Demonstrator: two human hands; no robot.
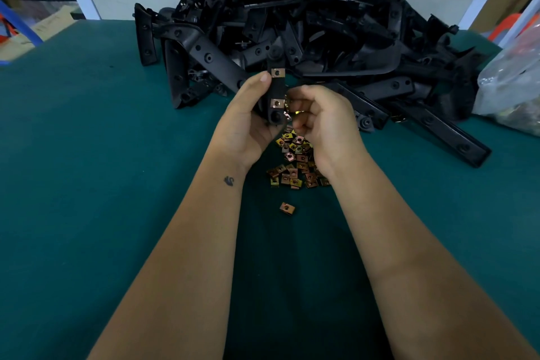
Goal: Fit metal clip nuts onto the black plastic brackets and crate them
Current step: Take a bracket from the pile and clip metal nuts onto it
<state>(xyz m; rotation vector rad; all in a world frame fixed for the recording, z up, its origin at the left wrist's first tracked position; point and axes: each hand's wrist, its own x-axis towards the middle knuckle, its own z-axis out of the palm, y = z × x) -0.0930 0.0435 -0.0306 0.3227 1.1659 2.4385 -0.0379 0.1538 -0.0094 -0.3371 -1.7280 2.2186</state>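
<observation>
At the centre of the frame my left hand (248, 114) grips an upright black bracket (274, 88) carrying two fitted clip nuts (277, 72). My right hand (318, 117), just beside it, has its fingers curled; what they hold I cannot tell. Loose clip nuts (295, 164) lie on the green surface (87, 155) below, the bracket pile (292, 23) above.

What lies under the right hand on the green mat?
Loose metal clip nuts lie heaped on the green mat beneath the right hand. How far the heap runs under the palm is covered.
</observation>
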